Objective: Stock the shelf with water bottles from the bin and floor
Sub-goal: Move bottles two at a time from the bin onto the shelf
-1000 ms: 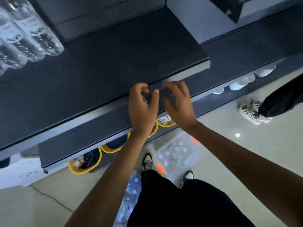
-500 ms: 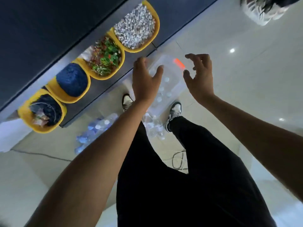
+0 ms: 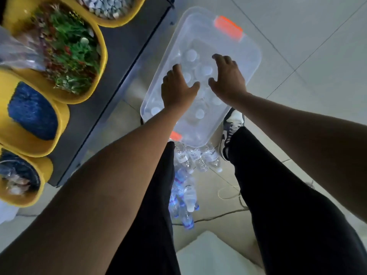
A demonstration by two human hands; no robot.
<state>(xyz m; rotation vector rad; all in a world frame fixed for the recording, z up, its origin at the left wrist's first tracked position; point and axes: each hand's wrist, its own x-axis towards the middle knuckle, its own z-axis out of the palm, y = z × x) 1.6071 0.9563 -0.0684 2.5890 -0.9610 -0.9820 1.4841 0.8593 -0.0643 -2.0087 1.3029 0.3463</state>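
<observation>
Water bottles [image 3: 205, 70] stand upright in the clear bin [image 3: 252, 54] on the floor [image 3: 297, 26], long axes vertical, white caps up. Loose bottles [image 3: 188, 195] lie flat on the floor between the person's legs, caps mostly pointing away from the bin. Left hand [image 3: 175, 88] and right hand [image 3: 228, 80] are over the caps, fingers [image 3: 220, 58] spread wide, gripping nothing visible; contact unclear. Yellow baskets [image 3: 103, 56] on the shelf [image 3: 119, 56] hold pebbles, greenery and blue material.
</observation>
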